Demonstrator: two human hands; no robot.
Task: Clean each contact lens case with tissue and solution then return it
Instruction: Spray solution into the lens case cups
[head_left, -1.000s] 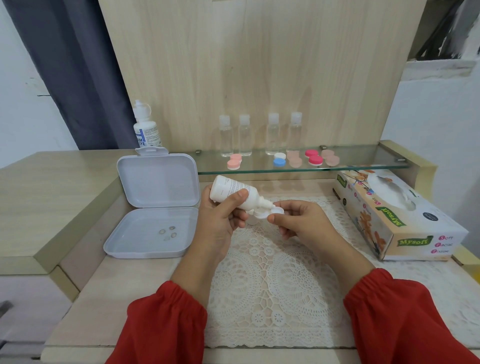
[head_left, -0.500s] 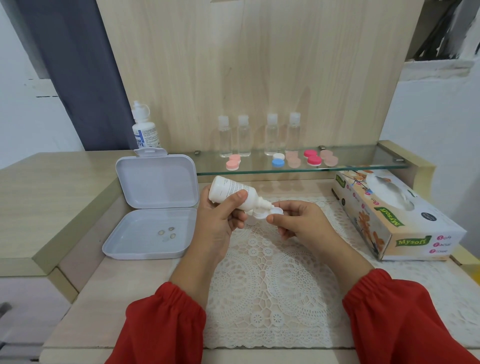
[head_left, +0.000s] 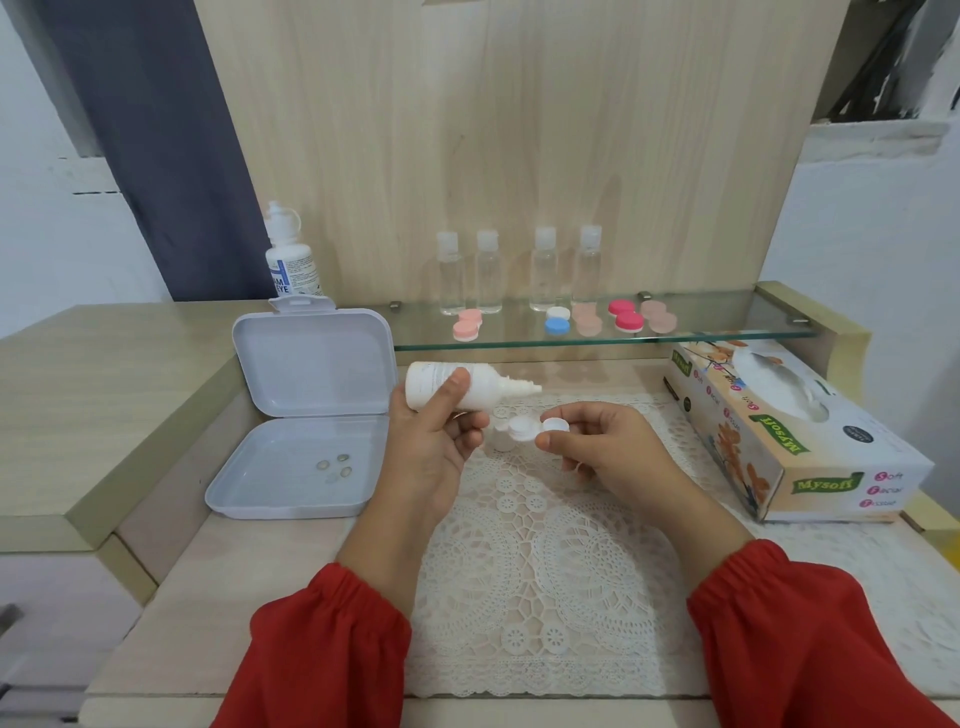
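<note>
My left hand (head_left: 434, 441) grips a small white solution bottle (head_left: 467, 391), held nearly level with its nozzle pointing right. My right hand (head_left: 605, 449) pinches an open white contact lens case (head_left: 537, 427) just below and right of the nozzle. The nozzle is clear of the case. A small white cap (head_left: 501, 439) stands on the lace mat under the hands. Several other lens cases, pink (head_left: 466, 328), blue and white (head_left: 557, 319) and red (head_left: 626, 314), lie on the glass shelf (head_left: 727, 325).
An open white plastic box (head_left: 306, 415) with a few lenses inside lies to the left. A tissue box (head_left: 779, 431) stands at the right. Several clear bottles (head_left: 519, 270) and a larger solution bottle (head_left: 288, 254) stand at the back. A lace mat (head_left: 545, 571) covers the table.
The left hand has tipped the bottle up to near level, lifting its nozzle off the lens case. The right hand holds the case in much the same place.
</note>
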